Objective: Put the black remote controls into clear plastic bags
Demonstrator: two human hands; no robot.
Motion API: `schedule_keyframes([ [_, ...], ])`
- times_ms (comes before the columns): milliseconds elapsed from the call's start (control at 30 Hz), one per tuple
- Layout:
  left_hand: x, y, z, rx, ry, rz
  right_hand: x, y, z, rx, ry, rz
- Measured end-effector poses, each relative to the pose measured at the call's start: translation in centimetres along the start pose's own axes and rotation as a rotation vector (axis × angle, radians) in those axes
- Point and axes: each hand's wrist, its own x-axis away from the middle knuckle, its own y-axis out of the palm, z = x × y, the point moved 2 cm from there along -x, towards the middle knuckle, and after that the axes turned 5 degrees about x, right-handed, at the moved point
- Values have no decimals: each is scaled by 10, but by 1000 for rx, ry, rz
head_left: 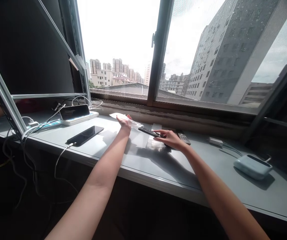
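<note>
My left hand is closed on a clear plastic bag, which reaches out to both sides of the palm. In my right hand is a long black remote control, gripped near its right end. Its far end lies at the bag's right edge; whether the tip is inside, I cannot tell. More clear plastic bags lie on the table beneath the remote. Behind my right hand rests another dark remote control, partly hidden by the hand.
A black phone with a charging cable lies left on the grey table. Another phone leans on a white power strip beside a metal frame. At right are a light blue device and a white adapter. A window stands behind.
</note>
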Motion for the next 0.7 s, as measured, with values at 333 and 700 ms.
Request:
schedule_keyframes([
  [333, 11, 12, -19, -66, -74, -63, 0, -1, -3, 137, 121, 61],
  [700, 63, 35, -65, -247, -185, -294, -3, 0, -14, 231, 228, 206],
])
